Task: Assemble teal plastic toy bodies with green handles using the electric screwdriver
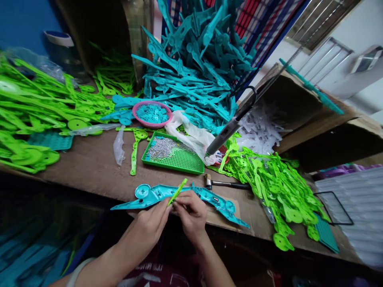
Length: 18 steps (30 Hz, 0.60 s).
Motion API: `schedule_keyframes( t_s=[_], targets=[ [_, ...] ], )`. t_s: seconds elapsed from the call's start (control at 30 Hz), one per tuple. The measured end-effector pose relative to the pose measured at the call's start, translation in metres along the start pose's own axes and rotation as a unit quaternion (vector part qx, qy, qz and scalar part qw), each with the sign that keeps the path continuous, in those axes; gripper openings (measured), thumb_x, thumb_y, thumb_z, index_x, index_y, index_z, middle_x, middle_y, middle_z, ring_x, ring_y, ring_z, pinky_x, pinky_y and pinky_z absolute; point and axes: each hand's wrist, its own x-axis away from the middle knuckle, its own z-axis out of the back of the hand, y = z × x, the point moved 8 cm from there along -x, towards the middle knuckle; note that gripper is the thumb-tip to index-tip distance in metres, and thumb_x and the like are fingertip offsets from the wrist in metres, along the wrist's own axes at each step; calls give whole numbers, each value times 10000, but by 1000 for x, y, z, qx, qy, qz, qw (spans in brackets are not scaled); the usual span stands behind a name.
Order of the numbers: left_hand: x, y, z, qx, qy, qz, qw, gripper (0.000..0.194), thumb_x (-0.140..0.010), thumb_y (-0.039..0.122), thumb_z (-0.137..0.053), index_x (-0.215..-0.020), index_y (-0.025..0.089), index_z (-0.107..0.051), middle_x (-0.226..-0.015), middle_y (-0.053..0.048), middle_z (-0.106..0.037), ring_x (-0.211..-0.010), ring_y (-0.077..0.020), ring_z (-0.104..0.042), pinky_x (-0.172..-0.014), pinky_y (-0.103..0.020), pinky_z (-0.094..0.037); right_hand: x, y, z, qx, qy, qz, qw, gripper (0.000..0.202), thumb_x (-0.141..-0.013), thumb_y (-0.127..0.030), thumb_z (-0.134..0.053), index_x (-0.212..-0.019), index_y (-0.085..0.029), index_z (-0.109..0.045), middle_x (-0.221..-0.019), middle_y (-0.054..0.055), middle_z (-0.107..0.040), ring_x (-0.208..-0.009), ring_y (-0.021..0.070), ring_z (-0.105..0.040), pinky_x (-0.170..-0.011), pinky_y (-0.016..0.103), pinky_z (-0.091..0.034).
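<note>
My left hand is closed on a thin lime-green plastic strip, which points up and to the right from the fingers. Pressed close beside it, my right hand has its fingers curled in a pinch near the strip's lower end; what lies between them is hidden. Beneath and just beyond both hands, a long blue plastic part lies across the table's front edge, its hollow inner side up. A hammer with a black handle rests behind that part, to the right.
A green perforated tray holds small metal pieces. Behind it stand a pink basket of blue pieces and a large blue heap. Lime-green parts pile up right and left. An electric screwdriver hangs from a spring above the table.
</note>
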Motion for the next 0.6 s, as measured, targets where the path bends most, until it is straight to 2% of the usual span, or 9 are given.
schedule_keyframes(
  t_s=[0.07, 0.13, 0.23, 0.3, 0.37, 0.47, 0.57, 0.6],
  targets=[
    [0, -2, 0, 21, -17, 2, 1000, 370, -1072, 277, -279, -1180, 125, -599, -929, -90, -760, -805, -198, -755, -663, -267, -589, -1, 11, -1, -48, -8, -83, 995, 72, -870, -180, -696, -818, -217, -663, -768, 19, -651, -720, 152, -614, -674, 290, -515],
    [-2, -3, 1, 71, -40, 21, 996, 345, -1070, 271, -293, -1183, 152, -596, -936, -71, -754, -817, -175, -749, -697, -244, -585, 0, 23, -4, -127, -2, -169, 977, 148, -817, -235, -760, -776, -217, -619, -761, 0, -604, -684, 135, -581, -615, 263, -507],
    [-5, -3, 3, 146, -78, 49, 985, 348, -1064, 269, -293, -1008, 178, -624, -711, -4, -684, -629, -138, -695, -601, -210, -553, 7, 40, -10, -280, 28, -288, 915, 425, -625, -235, -900, -909, -256, -584, -869, -33, -594, -637, 105, -550, -505, 213, -483],
    [-5, -4, 1, 175, -104, 55, 977, 372, -1060, 263, -292, -886, 194, -613, -581, 36, -581, -508, -119, -620, -513, -197, -506, 13, 45, -18, -338, 8, -344, 876, 583, -551, -231, -935, -1029, -272, -603, -944, -24, -638, -639, 104, -566, -475, 200, -477],
    [-4, -7, 0, 172, -107, 42, 978, 372, -1057, 269, -293, -915, 192, -628, -601, 29, -592, -529, -121, -626, -535, -200, -511, 15, 45, -25, -343, -38, -373, 861, 496, -586, -273, -922, -1010, -226, -669, -920, 5, -681, -649, 112, -588, -499, 205, -489],
    [2, -18, 0, 146, -97, 28, 984, 384, -1059, 307, -287, -1088, 187, -651, -683, -1, -659, -652, -150, -690, -638, -222, -555, 4, 41, -26, -297, -77, -365, 879, 285, -664, -341, -882, -825, -168, -722, -778, 8, -692, -655, 121, -609, -615, 238, -533],
    [4, -24, 6, 146, -73, 56, 985, 361, -1046, 386, -359, -1103, 235, -682, -620, 21, -631, -560, -141, -646, -551, -214, -541, -14, 27, -22, -221, -105, -315, 917, 283, -735, -421, -830, -780, -168, -712, -727, -9, -676, -671, 130, -616, -663, 252, -544],
    [2, -22, 9, 151, -56, 61, 985, 331, -1028, 428, -418, -1100, 251, -688, -672, 15, -656, -582, -140, -647, -557, -223, -548, -18, 17, -21, -189, -124, -285, 931, 296, -765, -449, -801, -776, -169, -706, -727, -13, -672, -680, 134, -621, -657, 247, -543]
  ],
)
